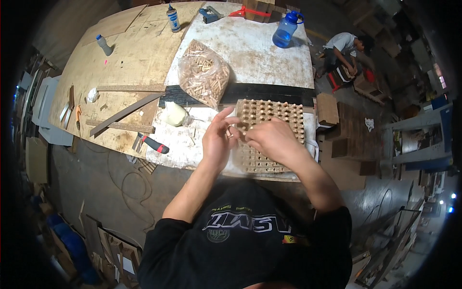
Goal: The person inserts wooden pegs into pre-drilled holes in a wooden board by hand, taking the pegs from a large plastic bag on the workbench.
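A board set with rows of upright wooden dowels (255, 107) lies at the table's front right. My right hand (275, 140) is over its middle, fingers pinched together and pointing left; whatever is between the fingertips is hidden. Beside the board's left edge is my left hand (219, 139), its palm turned toward the right hand and its fingers loosely curled. Something small seems to be in those fingers, too unclear to name. Behind the left hand sits a clear plastic bag (203, 72) full of loose dowels. Nearer rows of the board show holes without pegs.
Left of my hands lie a pale crumpled bag (175, 114), a red-and-black handled tool (155, 144) and wooden strips (127, 113). Farther back stand a blue water jug (287, 30), a glue bottle (173, 18) and a nail gun (210, 15). A person (342, 53) crouches beyond the table's right side.
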